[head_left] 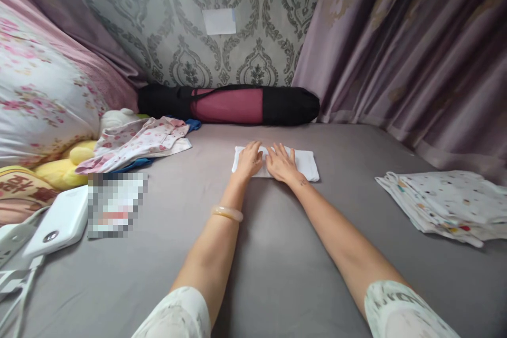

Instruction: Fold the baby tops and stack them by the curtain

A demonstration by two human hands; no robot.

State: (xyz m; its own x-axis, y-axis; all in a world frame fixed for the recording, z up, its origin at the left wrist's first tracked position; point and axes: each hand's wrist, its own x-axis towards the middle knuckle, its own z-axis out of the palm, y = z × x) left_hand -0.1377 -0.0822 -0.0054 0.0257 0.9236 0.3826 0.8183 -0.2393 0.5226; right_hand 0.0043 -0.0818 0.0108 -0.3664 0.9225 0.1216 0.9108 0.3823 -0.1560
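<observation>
A white folded cloth [306, 163] lies flat on the grey sheet [277, 253], longer from side to side than from front to back. My left hand [249, 159] rests on its left part, fingers stretched forward and a little bent. Close beside it, my right hand [282, 161] presses on the middle of the cloth with the fingers spread. Neither hand grips the cloth. Parts of it are hidden under both palms. A pale bangle [227, 214] circles my left forearm.
Patterned folded clothes [447, 203] lie at the right. A black and pink long bag [227, 105] lies along the wall. At the left are a printed garment [146, 140], a yellow plush toy [65, 166], a floral pillow [43, 84] and a white power bank [59, 222] with cables.
</observation>
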